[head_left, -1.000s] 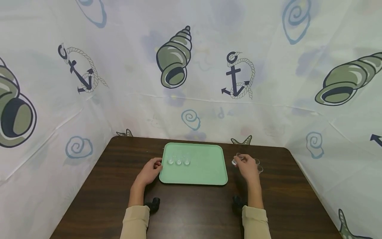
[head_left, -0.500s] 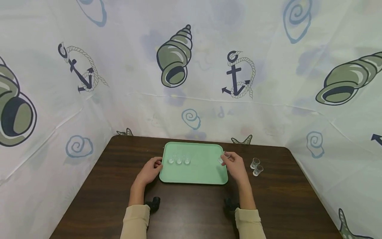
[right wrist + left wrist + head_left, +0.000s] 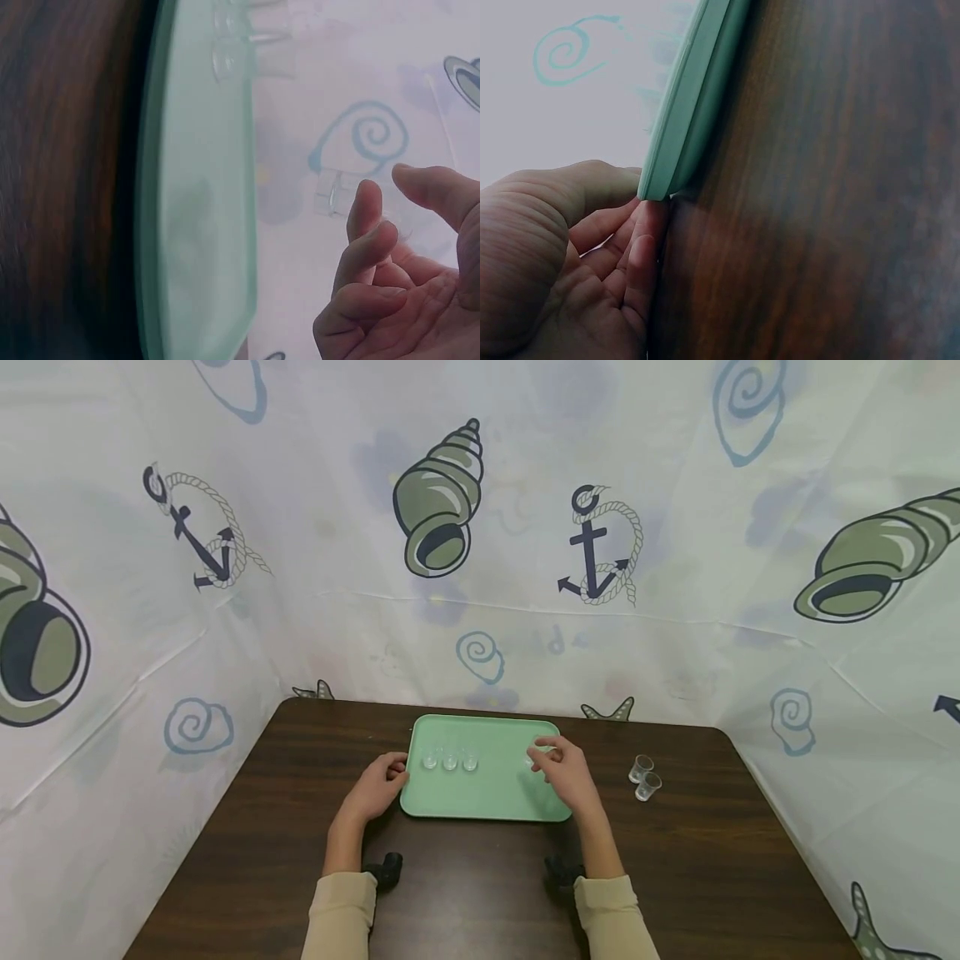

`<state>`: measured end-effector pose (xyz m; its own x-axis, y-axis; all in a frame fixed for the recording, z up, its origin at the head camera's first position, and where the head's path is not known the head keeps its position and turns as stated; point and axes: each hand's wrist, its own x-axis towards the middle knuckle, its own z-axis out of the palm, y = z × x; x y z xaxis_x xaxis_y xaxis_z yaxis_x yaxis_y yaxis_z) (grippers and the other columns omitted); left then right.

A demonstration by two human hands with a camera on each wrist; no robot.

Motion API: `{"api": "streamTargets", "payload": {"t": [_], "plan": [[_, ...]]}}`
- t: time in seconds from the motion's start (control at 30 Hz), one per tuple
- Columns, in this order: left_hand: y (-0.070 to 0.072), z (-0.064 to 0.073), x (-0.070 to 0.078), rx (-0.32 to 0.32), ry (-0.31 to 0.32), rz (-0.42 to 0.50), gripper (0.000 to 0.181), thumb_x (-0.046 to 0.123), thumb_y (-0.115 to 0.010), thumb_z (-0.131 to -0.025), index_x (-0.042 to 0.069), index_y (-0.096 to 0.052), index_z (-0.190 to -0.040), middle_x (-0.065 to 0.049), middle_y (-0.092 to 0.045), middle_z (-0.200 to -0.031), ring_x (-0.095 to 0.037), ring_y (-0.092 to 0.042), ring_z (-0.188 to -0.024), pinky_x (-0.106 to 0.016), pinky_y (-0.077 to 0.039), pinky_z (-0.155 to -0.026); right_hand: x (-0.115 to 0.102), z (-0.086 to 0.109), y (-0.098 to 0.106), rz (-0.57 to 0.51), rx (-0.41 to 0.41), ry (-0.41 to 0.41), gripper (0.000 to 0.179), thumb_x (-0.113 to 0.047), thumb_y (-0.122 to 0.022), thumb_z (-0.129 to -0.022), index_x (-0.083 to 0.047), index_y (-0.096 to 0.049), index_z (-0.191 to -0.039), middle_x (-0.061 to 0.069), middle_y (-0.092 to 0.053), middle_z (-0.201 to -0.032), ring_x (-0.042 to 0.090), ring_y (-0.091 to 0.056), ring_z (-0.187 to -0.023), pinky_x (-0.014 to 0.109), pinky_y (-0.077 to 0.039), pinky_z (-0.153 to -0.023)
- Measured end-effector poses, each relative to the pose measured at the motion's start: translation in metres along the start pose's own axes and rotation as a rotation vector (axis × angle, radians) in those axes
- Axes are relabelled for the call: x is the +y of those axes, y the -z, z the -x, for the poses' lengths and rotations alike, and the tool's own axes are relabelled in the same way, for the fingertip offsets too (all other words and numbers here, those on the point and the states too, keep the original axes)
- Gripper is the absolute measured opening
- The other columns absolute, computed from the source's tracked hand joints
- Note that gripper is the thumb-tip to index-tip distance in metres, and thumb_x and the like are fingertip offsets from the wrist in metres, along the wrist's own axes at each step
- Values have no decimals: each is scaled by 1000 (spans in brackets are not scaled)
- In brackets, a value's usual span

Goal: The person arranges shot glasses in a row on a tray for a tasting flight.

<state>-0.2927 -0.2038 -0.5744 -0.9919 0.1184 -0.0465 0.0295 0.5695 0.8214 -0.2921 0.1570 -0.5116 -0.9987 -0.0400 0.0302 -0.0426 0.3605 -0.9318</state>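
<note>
My right hand (image 3: 564,770) hovers over the right part of a green tray (image 3: 495,806). It holds a small clear shot glass (image 3: 328,193) at its fingertips, partly hidden behind the fingers in the right wrist view. At the tray's left edge my left hand (image 3: 377,787) grips the rim. In the left wrist view the thumb lies along one side of the rim, with the fingers (image 3: 641,262) at its other side. Three similar shot glasses (image 3: 449,763) stand in a row on the tray's left half.
Two more shot glasses (image 3: 641,768) stand close together on the dark wooden table (image 3: 712,843), right of the tray. A patterned cloth (image 3: 360,643) with shells and anchors hangs behind the table and along its sides.
My right hand has moved left from the glasses beside the tray, bringing one shot glass over the tray. The left hand has stayed at the tray's edge.
</note>
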Motion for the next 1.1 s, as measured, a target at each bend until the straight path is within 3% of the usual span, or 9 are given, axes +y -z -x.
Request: {"api": "streamTargets", "payload": {"t": [0.1,0.2,0.87,1.1], "plan": [[0,0,1,-2,4,3,47,16,-56,-113,-4,-50,-155,-22,-61,-135,-37,-61,-124,-56,-52,-105,0,-2,-8,15,-30,17,42,-28,-72,-105,-2,-68,-138,30,-75,-99,45,-68,-92,34,-54,-76],[1,0,1,-5,5,4,47,16,-56,-113,-3,-50,-155,-21,-61,-135,-37,-61,-124,-55,-51,-106,1,-4,-16,21,-59,28,44,-27,-72,-105,-1,-66,-140,29,-75,-100,47,-70,-97,33,-54,-76],[6,1,2,-5,-2,19,47,15,-57,-112,-4,-50,-155,-21,-61,-132,-34,-61,-119,-52,-52,-102,-2,-18,-51,108,-145,76,41,-22,-72,-105,1,-67,-139,21,-77,-97,42,-72,-93,33,-52,-69],[4,0,-1,-7,11,47,52,14,-57,-112,-1,-44,-160,-19,-61,-130,-31,-62,-117,-46,-52,-98,2,-24,-59,159,-163,58,39,-21,-72,-104,0,-68,-137,16,-75,-94,32,-70,-84,33,-50,-65]]}}
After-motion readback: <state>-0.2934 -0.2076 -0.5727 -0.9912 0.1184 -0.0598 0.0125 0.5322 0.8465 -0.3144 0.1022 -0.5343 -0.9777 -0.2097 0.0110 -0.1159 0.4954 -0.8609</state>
